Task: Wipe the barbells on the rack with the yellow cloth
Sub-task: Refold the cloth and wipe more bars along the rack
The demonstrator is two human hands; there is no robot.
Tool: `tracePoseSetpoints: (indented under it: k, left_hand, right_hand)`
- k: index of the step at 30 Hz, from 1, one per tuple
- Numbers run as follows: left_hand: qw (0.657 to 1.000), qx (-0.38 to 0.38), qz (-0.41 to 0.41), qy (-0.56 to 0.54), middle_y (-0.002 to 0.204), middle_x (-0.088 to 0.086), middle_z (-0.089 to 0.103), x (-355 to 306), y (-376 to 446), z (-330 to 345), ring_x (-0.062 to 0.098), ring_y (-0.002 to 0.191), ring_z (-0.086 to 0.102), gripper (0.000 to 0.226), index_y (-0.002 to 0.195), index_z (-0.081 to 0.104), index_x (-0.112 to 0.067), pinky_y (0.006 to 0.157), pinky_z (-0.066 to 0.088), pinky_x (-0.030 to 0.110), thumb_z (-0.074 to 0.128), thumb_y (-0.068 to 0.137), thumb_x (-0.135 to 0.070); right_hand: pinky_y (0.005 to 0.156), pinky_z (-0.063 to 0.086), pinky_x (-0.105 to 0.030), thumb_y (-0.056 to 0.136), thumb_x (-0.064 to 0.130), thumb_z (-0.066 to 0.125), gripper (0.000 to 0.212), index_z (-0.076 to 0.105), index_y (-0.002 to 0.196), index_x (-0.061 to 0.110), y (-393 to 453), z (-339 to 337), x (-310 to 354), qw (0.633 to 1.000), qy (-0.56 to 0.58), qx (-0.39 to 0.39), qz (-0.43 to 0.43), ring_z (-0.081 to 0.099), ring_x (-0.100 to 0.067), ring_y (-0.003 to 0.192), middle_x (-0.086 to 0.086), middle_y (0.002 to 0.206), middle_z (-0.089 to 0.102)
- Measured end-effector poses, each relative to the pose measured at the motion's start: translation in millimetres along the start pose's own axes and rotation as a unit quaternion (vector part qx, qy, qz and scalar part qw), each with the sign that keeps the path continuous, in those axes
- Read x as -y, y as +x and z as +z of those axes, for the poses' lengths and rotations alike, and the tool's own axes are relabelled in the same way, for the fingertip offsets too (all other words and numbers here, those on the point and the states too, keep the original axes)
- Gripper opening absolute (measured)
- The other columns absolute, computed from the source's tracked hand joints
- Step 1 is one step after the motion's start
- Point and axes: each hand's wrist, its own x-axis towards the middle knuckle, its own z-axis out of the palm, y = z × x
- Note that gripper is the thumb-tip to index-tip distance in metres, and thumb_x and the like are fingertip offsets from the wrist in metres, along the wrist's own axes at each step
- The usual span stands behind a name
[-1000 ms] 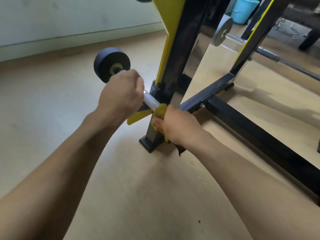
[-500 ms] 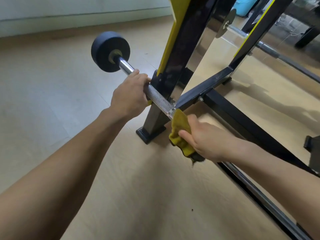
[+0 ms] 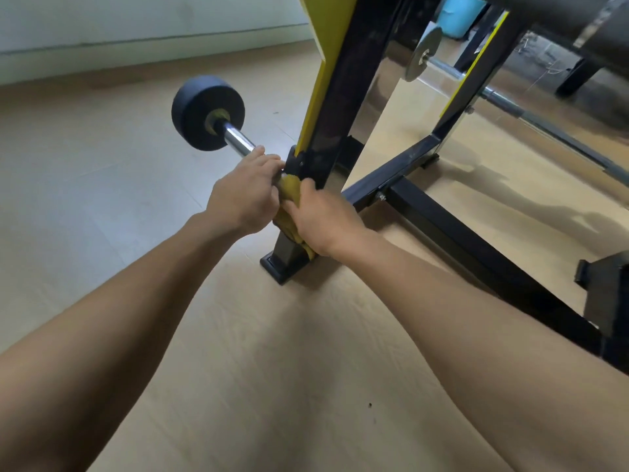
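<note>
A barbell with a chrome bar (image 3: 238, 139) and a black round end weight (image 3: 207, 112) lies low on the black and yellow rack (image 3: 335, 107). My left hand (image 3: 243, 195) grips the bar just beside the rack upright. My right hand (image 3: 321, 218) holds the yellow cloth (image 3: 289, 199) wrapped round the bar right next to my left hand. The bar under both hands is hidden. A second barbell (image 3: 500, 97) with a grey disc (image 3: 422, 57) lies on the far side of the rack.
The rack's black base beams (image 3: 476, 247) run across the wooden floor (image 3: 272, 369) to the right. A blue bucket (image 3: 459, 13) stands at the back. A pale wall (image 3: 136, 25) borders the floor on the left.
My right hand slid the cloth up along the bar from the lower right until it met my left hand. My left hand kept its grip on the bar.
</note>
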Motion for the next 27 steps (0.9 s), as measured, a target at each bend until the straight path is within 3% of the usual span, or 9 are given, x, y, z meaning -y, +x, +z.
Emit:
tracePoseSetpoints:
  k: [4, 7, 9, 16, 21, 24, 27]
  left_hand:
    - [1.0, -0.002, 0.027, 0.013, 0.146, 0.004, 0.05, 6.6, -1.4, -2.8, 0.025, 0.145, 0.031, 0.041, 0.14, 0.051, -0.011, 0.116, 0.029, 0.043, 0.045, 0.1, -0.016]
    - [0.999, -0.019, 0.032, 0.018, 0.146, 0.005, 0.051, 4.9, -1.3, 0.9, 0.027, 0.144, 0.033, 0.04, 0.139, 0.052, -0.012, 0.118, 0.025, 0.046, 0.046, 0.1, -0.017]
    - [0.999, -0.026, 0.031, 0.02, 0.145, 0.004, 0.051, 3.8, -0.4, 5.6, 0.026, 0.144, 0.032, 0.04, 0.139, 0.052, -0.012, 0.121, 0.021, 0.045, 0.046, 0.1, -0.018]
    - [0.998, -0.055, 0.013, -0.004, 0.145, 0.003, 0.051, 14.8, 3.3, 10.6, 0.022, 0.145, 0.031, 0.041, 0.138, 0.054, -0.013, 0.121, 0.021, 0.044, 0.044, 0.099, -0.015]
    - [0.999, -0.037, 0.027, 0.003, 0.146, 0.003, 0.05, 15.8, 5.2, 7.6, 0.024, 0.145, 0.031, 0.04, 0.138, 0.053, -0.014, 0.12, 0.021, 0.05, 0.041, 0.1, -0.017]
    - [0.999, -0.027, 0.037, 0.007, 0.146, 0.005, 0.051, 15.1, 4.1, 6.4, 0.025, 0.144, 0.032, 0.04, 0.137, 0.053, -0.012, 0.12, 0.021, 0.05, 0.042, 0.1, -0.017]
    - [0.999, -0.029, 0.033, 0.0, 0.146, 0.004, 0.05, 12.9, 2.5, 7.9, 0.025, 0.144, 0.032, 0.039, 0.137, 0.053, -0.013, 0.121, 0.02, 0.048, 0.043, 0.1, -0.019]
  right_hand:
    - [0.064, 0.052, -0.037, 0.105, 0.04, 0.034, 0.033, 0.04, 0.123, 0.014, -61.8, -14.4, -35.0, 0.997, -0.026, 0.064, -0.038, 0.062, -0.021, 0.075, -0.003, 0.094, 0.059]
    - [0.051, 0.039, -0.02, 0.104, 0.042, 0.038, 0.025, 0.036, 0.118, 0.021, -99.0, -27.7, -58.2, 0.99, -0.003, 0.143, -0.008, 0.056, -0.004, 0.064, 0.009, 0.079, 0.054]
    - [0.051, 0.037, -0.018, 0.103, 0.045, 0.037, 0.028, 0.034, 0.115, 0.02, -100.6, -29.1, -62.1, 0.984, -0.026, 0.177, 0.003, 0.057, -0.006, 0.064, 0.007, 0.077, 0.054]
    - [0.068, 0.046, -0.03, 0.105, 0.032, 0.042, 0.033, 0.044, 0.126, 0.007, 12.1, -17.9, 9.1, 0.993, -0.044, 0.104, -0.022, 0.06, -0.022, 0.089, -0.006, 0.105, 0.057]
    - [0.055, 0.042, -0.025, 0.104, 0.046, 0.036, 0.034, 0.04, 0.12, 0.016, 3.2, -8.3, -3.0, 0.998, 0.032, 0.051, -0.006, 0.057, -0.012, 0.072, 0.004, 0.083, 0.052]
    - [0.068, 0.052, -0.031, 0.104, 0.047, 0.035, 0.042, 0.038, 0.13, 0.015, -46.5, -21.1, -35.8, 0.989, 0.05, 0.136, -0.008, 0.062, -0.014, 0.078, 0.001, 0.092, 0.06]
    - [0.074, 0.05, -0.029, 0.102, 0.052, 0.034, 0.04, 0.038, 0.126, 0.021, -92.7, -35.3, -69.0, 0.971, 0.046, 0.233, 0.033, 0.062, -0.013, 0.084, 0.0, 0.098, 0.063]
